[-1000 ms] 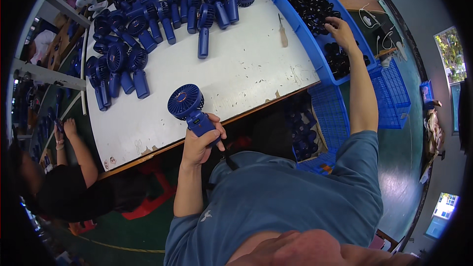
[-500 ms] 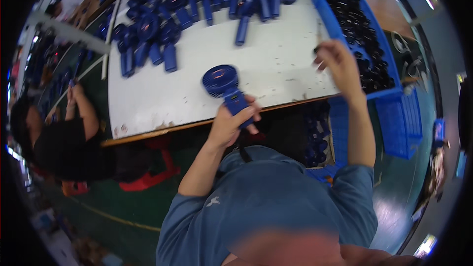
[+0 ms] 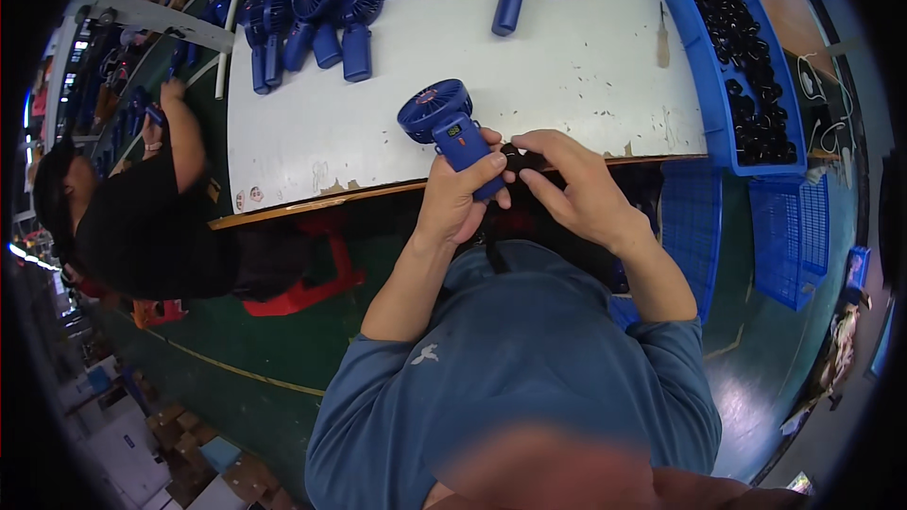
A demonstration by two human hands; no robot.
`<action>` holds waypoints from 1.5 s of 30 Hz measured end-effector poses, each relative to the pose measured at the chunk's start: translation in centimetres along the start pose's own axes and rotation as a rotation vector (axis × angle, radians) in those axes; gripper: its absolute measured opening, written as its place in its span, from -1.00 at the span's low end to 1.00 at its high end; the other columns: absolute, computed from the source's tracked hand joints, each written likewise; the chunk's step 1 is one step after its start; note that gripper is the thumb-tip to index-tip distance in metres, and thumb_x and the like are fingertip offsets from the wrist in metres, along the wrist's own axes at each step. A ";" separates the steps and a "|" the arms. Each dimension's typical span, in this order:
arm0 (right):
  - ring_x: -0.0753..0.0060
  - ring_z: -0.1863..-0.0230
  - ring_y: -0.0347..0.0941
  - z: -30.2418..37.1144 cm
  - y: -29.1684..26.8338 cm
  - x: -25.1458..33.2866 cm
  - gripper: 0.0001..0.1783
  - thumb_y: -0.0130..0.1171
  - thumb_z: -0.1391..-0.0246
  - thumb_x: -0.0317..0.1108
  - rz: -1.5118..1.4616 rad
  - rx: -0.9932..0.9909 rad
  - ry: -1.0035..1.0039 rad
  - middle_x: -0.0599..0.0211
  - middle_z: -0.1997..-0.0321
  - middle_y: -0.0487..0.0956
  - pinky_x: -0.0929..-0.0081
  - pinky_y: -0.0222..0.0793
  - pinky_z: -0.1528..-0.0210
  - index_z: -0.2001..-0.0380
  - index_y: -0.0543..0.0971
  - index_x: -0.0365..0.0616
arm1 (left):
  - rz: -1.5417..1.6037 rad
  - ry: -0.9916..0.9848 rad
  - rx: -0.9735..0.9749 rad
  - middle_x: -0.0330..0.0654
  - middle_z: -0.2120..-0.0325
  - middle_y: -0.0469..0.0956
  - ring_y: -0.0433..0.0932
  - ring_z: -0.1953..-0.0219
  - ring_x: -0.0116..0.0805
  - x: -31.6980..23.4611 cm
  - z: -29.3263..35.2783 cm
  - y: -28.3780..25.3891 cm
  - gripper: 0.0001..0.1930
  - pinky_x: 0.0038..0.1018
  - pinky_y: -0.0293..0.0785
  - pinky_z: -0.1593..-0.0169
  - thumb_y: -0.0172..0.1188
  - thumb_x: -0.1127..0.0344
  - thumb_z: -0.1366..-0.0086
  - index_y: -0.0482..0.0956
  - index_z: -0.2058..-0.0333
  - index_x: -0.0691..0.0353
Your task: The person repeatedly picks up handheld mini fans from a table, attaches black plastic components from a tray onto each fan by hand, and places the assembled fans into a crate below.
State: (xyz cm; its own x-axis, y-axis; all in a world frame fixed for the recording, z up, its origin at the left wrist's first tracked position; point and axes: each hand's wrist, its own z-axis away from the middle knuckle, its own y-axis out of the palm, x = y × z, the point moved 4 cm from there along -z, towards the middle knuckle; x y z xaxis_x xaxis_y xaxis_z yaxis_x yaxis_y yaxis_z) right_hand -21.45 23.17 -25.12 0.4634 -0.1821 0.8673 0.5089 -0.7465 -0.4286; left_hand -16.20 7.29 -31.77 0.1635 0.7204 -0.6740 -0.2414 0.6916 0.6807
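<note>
My left hand [image 3: 460,194] grips the handle of a blue handheld fan [image 3: 444,126], its round head pointing away over the front edge of the white table [image 3: 567,76]. My right hand [image 3: 567,179] is beside it at the handle's lower end, its fingers pinching a small black part [image 3: 515,156] against the fan. Both hands meet just past the table's front edge.
Several more blue fans [image 3: 331,9] lie in a heap at the table's far left. A blue bin [image 3: 746,76] of small black parts stands at the right, a screwdriver [image 3: 663,38] next to it. Another person [image 3: 123,217] in black sits at my left. Blue crates [image 3: 789,236] stand by the floor.
My right hand has left the blue bin and come back to the fan with a small black part. The left hand has drawn the fan closer to the table's edge.
</note>
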 end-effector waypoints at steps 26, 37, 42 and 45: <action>0.13 0.18 0.52 -2.3 -0.6 0.8 -0.72 0.29 -0.10 -0.38 0.304 0.066 -0.231 0.15 0.23 0.54 0.26 0.51 0.14 0.10 0.64 -0.19 | 0.033 -0.221 0.410 -0.02 0.29 0.56 0.63 0.27 -0.29 2.9 1.1 1.0 -0.23 -0.36 0.73 0.40 -0.18 -0.41 -0.41 0.44 -0.05 0.30; 0.00 -0.10 0.35 0.8 2.0 1.5 -0.30 0.35 0.08 -0.20 0.455 -0.002 -0.101 0.06 -0.01 0.44 0.10 0.32 -0.16 -0.16 0.45 -0.19 | 0.101 -0.137 -0.029 -0.09 0.05 0.55 0.62 0.06 -0.27 3.0 1.0 3.3 -0.45 -0.31 0.59 0.05 -0.21 -0.11 -0.51 0.43 -0.07 0.28; 0.25 0.08 0.51 4.6 2.2 -1.9 -0.37 0.30 0.02 -0.39 -0.241 -0.204 0.183 0.18 0.08 0.54 0.26 0.44 0.01 -0.16 0.40 -0.25 | -1.237 0.553 0.334 0.33 -0.38 -0.03 0.02 -0.43 0.21 0.8 0.5 6.6 -0.05 -0.09 -0.02 -0.45 0.22 -0.08 -0.27 0.01 -0.37 0.50; 0.46 0.04 0.45 10.6 -0.4 -6.0 -0.46 0.25 0.03 -0.46 -0.403 -0.292 0.328 0.30 0.05 0.54 0.45 0.31 -0.16 -0.08 0.45 -0.28 | -1.568 0.852 0.176 0.39 -0.42 -0.14 -0.14 -0.48 0.31 -5.0 -2.3 5.9 0.14 -0.03 -0.15 -0.49 0.40 -0.09 -0.14 -0.08 -0.39 0.56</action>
State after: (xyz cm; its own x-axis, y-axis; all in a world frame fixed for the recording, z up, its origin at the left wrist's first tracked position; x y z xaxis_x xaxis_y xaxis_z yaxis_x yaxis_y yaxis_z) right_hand -16.78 31.35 -32.87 0.0036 -0.0013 1.0000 0.3561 -0.9345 -0.0025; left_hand -20.62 7.66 -25.09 -0.3857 -0.7303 -0.5638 -0.2577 0.6721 -0.6942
